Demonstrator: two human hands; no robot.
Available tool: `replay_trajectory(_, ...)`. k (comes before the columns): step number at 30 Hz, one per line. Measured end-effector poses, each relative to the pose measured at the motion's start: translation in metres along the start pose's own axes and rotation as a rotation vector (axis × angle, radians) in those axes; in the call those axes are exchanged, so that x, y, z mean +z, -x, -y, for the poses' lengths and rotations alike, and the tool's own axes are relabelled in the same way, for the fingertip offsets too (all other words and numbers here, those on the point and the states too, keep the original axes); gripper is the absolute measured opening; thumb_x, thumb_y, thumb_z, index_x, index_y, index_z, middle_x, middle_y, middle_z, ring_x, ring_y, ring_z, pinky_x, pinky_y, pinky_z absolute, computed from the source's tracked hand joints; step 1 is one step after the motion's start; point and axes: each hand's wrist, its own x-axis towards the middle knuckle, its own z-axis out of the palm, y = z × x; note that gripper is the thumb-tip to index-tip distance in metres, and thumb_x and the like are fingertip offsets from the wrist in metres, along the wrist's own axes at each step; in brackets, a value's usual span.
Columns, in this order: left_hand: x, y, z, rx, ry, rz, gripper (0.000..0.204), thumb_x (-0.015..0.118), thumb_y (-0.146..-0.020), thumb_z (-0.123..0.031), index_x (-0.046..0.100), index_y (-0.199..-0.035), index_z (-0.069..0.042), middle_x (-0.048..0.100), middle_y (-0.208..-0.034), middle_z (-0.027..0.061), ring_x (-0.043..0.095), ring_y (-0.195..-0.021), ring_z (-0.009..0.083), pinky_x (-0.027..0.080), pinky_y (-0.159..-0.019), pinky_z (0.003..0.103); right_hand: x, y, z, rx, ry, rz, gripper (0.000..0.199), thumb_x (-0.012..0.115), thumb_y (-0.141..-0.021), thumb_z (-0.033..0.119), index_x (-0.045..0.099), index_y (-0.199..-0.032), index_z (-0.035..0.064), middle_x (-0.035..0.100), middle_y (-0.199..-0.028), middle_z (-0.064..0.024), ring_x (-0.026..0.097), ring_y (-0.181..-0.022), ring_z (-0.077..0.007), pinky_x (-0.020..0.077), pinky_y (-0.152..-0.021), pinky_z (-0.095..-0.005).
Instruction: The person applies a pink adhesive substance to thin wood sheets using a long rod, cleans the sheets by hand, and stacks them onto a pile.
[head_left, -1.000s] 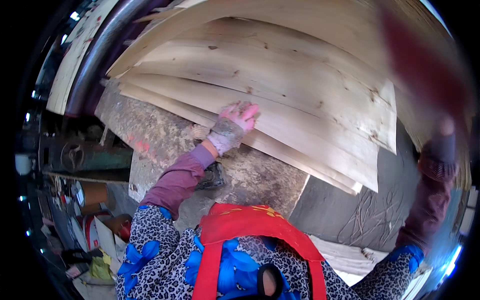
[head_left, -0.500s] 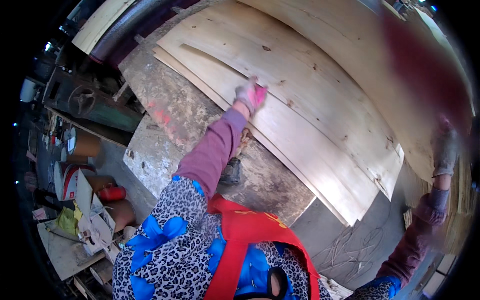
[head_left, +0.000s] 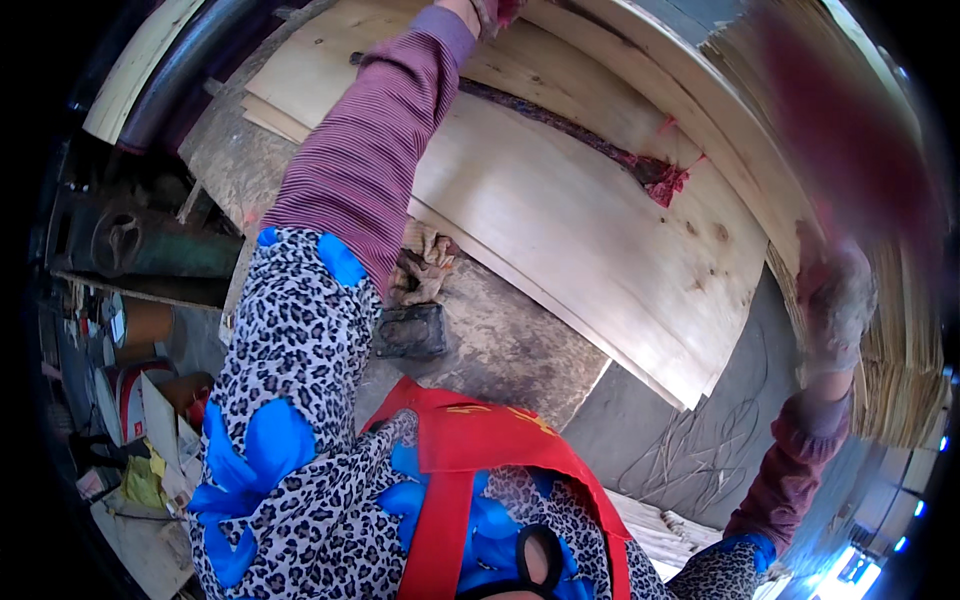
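Observation:
Pale wood veneer sheets [head_left: 560, 220] lie stacked on a worn board table [head_left: 520, 330]. Another veneer sheet [head_left: 690, 75] is lifted and curved along the stack's far side. My right hand [head_left: 838, 300], in a soiled glove, grips its right end. My left hand [head_left: 488, 14] reaches to the top edge of the view, close to the lifted sheet's far-left part; its fingers are mostly cut off. A dark stick [head_left: 550, 118] with a ragged red end [head_left: 665, 185] lies across the top of the stack.
A crumpled glove [head_left: 428, 262] and a dark block [head_left: 412, 330] sit on the table's near side. More veneer [head_left: 890, 370] is stacked at the right. Loose strands [head_left: 690, 460] lie on the floor. At left stands a green machine [head_left: 150, 245]. A dark red blur covers the upper right.
My left hand has moved from the stack's near edge to the far side. The lifted sheet has shifted away and curled up, uncovering the stick. My right hand has come slightly nearer and leftward.

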Motion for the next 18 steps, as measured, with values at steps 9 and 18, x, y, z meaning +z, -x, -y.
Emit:
replay_trajectory(9,0.031,-0.003,-0.045,0.077,-0.054,0.089,0.026,0.036,-0.091,-0.034,0.049,-0.078,-0.014,0.051,-0.052,0.0031,0.045,-0.040,0.0161,0.035,-0.035,0.031,0.072,0.014,0.130,-0.584,-0.424,0.120,0.037,0.062,-0.074,0.014,0.055,-0.109,0.0017,0.055,-0.111,-0.0184,0.053,-0.106,-0.0294,0.0395,-0.092,-0.0424)
replay_trajectory(18,0.002,-0.034,-0.038,-0.002,0.106,0.193,0.026,0.034,-0.093,-0.030,0.051,-0.084,-0.012,0.055,-0.055,0.0049,0.049,-0.042,0.0151,0.040,-0.037,0.029,0.357,-0.119,0.202,-0.065,-0.107,0.262,0.060,0.049,-0.076,0.025,0.035,-0.130,0.0032,0.040,-0.130,-0.0189,0.039,-0.120,-0.0316,0.0328,-0.094,-0.0499)
